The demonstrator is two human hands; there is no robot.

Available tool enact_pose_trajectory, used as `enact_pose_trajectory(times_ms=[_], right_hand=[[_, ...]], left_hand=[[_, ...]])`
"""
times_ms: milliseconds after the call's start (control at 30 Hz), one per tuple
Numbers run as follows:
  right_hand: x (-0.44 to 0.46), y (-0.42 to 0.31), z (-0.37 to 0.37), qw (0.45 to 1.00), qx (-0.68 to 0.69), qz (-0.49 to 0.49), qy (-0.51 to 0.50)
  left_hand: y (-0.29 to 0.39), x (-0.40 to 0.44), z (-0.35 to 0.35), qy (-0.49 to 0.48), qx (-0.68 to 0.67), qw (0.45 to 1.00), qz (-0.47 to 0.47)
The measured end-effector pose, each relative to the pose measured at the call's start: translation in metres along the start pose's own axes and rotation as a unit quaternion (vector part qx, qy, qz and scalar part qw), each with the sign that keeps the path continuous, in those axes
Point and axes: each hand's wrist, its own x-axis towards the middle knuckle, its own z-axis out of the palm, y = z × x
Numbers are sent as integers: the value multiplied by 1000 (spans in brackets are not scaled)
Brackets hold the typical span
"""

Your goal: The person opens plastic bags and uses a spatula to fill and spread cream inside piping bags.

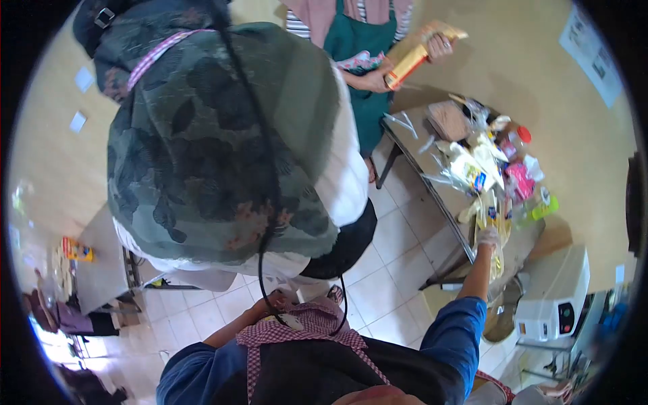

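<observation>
My right hand [487,236], in a clear plastic glove, reaches out to the table's near end. It is at a yellowish, plastic-covered item [498,260], and its fingers are too small and hidden to read. Just beyond it lie a blue-and-yellow packet [496,213] and crumpled wrapping. My left hand [273,302] is low in front of my body, beside the pink checkered apron [304,317]. A dark cable passes across it, and its grip does not show clearly.
A person in a patterned dark green head covering [223,148] stands close in front. Another person in a green apron [361,81] holds a yellow-orange packet [408,66]. The table [418,145] carries a red-lidded jar [518,138] and pink pack [520,181]. A white machine [553,293] stands right.
</observation>
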Motion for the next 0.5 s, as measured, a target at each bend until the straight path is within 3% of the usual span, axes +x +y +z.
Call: enact_pose_trajectory(times_ms=[33, 67, 100, 133, 167, 200, 233, 267, 300, 333, 367, 400, 500], right_hand=[[14, 0, 14, 1000, 3, -4, 10], [23, 8, 46, 996, 14, 0, 83], [2, 6, 45, 989, 27, 22, 145], [-24, 6, 60, 995, -21, 42, 88], [-16, -27, 27, 995, -54, 72, 49], [-26, -36, -18, 991, 101, 86, 28], [-49, -36, -62, 997, 34, 69, -7], [-37, -40, -37, 990, 59, 125, -2], [-33, -36, -8, 990, 83, 89, 66], [-37, -35, -23, 996, 49, 78, 3], [-33, -33, -25, 999, -1, 52, 4], [-39, -29, -33, 998, -2, 61, -6], [-34, -21, -69, 997, 12, 31, -69]], left_hand=[[0, -3, 3, -30, -60, 998, -20], [-4, -1, 0, -71, -108, 991, -34], [-51, 23, 17, -141, -449, 878, 82], [-99, 46, 37, -288, -721, 619, 121], [-117, 23, 26, -201, -653, 730, 22], [-125, -3, 9, -134, -568, 806, -96], [-129, -15, 19, -104, -362, 923, -75], [-98, -36, 16, -74, -132, 986, -72], [-79, -49, 16, 17, -140, 990, 22], [-93, -54, 25, 11, -132, 991, 22], [-110, -39, 27, -86, -283, 953, -66], [-117, -35, 33, -180, -426, 872, -162], [-109, -18, 51, -239, -497, 811, -194]])
